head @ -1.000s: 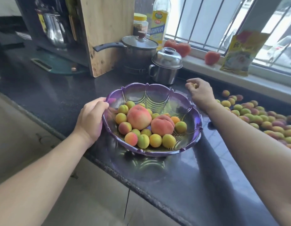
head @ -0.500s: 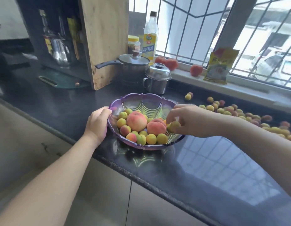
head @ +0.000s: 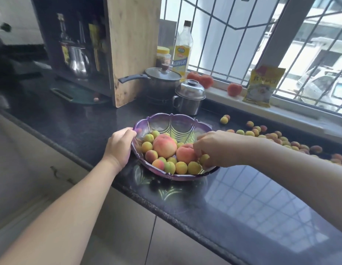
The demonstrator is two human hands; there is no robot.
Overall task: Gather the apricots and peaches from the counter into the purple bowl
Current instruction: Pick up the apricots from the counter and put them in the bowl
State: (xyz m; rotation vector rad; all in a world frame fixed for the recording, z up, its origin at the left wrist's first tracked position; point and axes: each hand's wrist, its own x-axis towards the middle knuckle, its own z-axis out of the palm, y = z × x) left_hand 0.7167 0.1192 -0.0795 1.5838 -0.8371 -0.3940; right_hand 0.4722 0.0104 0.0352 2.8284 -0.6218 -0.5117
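The purple bowl point(head: 172, 119) stands near the counter's front edge, holding two peaches point(head: 164, 145) and several apricots. My left hand point(head: 119, 145) grips the bowl's left rim. Over the bowl's right side, my right hand point(head: 214, 148) has its fingers curled round an apricot point(head: 204, 159), low among the fruit beside the second peach point(head: 186, 153). Many loose apricots point(head: 250, 133) lie scattered on the counter to the right, toward the window.
A steel lidded pot point(head: 190, 95) and a saucepan point(head: 160, 81) stand just behind the bowl. A wooden cutting board point(head: 132, 48) leans upright at the back left. An oil bottle, a jar, red fruits point(head: 234, 89) and a yellow packet point(head: 263, 87) line the windowsill.
My right hand went from the counter behind the bowl to over the bowl with an apricot, then lowered it among the fruit. My left hand stayed on the rim.
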